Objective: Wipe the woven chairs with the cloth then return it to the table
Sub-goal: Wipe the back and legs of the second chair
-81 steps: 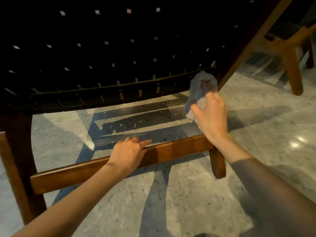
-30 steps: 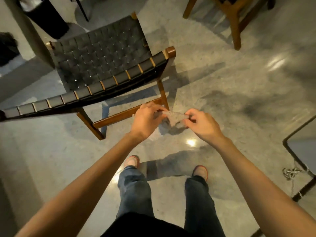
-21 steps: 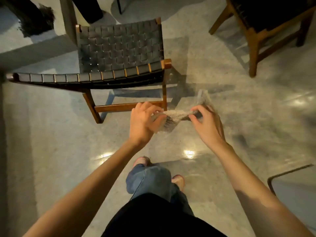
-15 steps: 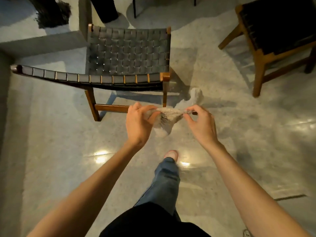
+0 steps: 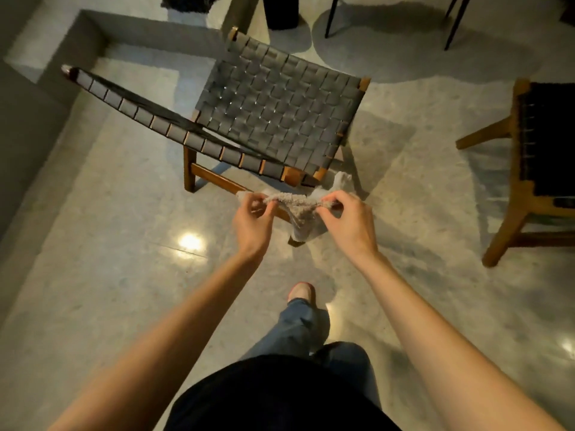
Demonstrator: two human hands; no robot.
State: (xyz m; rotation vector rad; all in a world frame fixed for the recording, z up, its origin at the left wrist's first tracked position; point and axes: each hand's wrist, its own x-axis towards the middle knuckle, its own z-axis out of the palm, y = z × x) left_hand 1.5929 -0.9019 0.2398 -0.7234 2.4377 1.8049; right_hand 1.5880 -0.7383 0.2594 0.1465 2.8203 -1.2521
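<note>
A grey cloth (image 5: 295, 208) is stretched between both hands in front of me. My left hand (image 5: 253, 220) pinches its left end and my right hand (image 5: 345, 222) pinches its right end, with the middle sagging down. Just beyond the hands stands a woven chair (image 5: 273, 110) with black straps and a brown wooden frame, seen from above. A second woven chair (image 5: 541, 144) stands at the right edge, partly cut off. No table is in view.
The floor (image 5: 109, 244) is polished grey stone with light reflections. A low grey ledge (image 5: 34, 98) runs along the left. Thin black furniture legs (image 5: 451, 26) and a dark bin (image 5: 283, 10) stand at the top. My leg and shoe (image 5: 301, 293) step forward below the hands.
I have stood up from under the chair and taken the cloth in both hands. In the last second the hands have drawn apart, stretching the cloth, as I walk around the chair.
</note>
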